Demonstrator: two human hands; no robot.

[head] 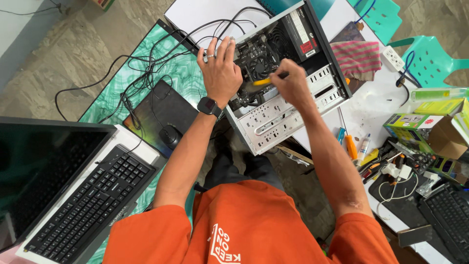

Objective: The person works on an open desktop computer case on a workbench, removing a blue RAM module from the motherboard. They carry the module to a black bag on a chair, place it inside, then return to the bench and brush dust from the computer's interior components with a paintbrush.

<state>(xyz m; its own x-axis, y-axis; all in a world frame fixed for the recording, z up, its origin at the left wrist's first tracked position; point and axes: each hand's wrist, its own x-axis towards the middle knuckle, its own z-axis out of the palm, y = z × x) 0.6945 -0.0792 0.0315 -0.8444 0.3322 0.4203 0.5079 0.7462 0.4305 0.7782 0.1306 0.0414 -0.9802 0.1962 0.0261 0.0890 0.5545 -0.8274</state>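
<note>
Person works inside an open PC case (288, 105) with a screwdriver.

Case lies on its side, open, between both hands; fan (259, 66) and board sit just under the tool tip. Left hand (221, 71) is spread flat, fingers open, pressing the case edge by the cables (146, 68), holding nothing. Right hand (291, 83) is closed around a yellow-handled screwdriver (267, 80), tip pointing toward the left hand. Looks like a screw step near the fan; the next move needs the tip seated square and the case kept braced.
</note>
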